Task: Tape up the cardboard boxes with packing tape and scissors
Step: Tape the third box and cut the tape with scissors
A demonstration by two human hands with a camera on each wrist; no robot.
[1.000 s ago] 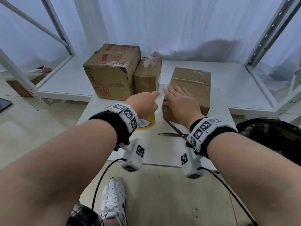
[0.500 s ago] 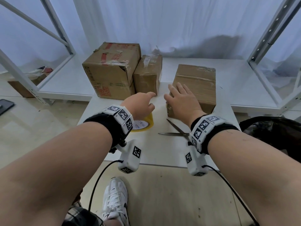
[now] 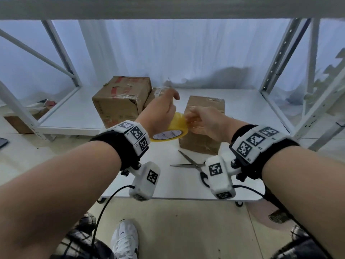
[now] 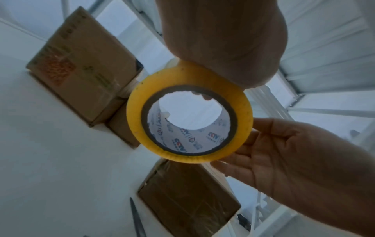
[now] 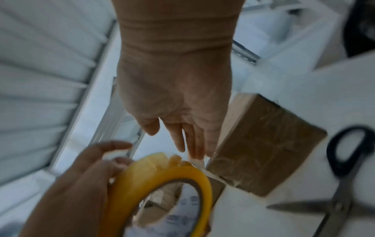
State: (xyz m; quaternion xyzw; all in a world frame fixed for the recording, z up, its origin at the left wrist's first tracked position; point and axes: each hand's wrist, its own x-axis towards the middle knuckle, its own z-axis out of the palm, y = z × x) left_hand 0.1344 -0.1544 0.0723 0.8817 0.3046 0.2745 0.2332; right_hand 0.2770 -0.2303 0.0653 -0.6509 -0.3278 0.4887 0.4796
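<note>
The tape roll (image 3: 172,128), on the table (image 3: 177,184) a second ago, is now lifted in the left hand (image 3: 160,113)'s grip above the near cardboard box (image 3: 205,116); the right hand (image 3: 203,122)'s straight fingers touch its rim. Scissors (image 3: 188,163) lie open beside the box.

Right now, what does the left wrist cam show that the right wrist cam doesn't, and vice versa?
Left wrist only: the tape roll's whole printed core, seen straight through, and the two boxes standing at the back. Right wrist only: the scissors' black handles and the crumpled tape end at the right hand's fingertips. Both: the roll gripped by the left hand, the near taped box, the scissors' blades.
</note>
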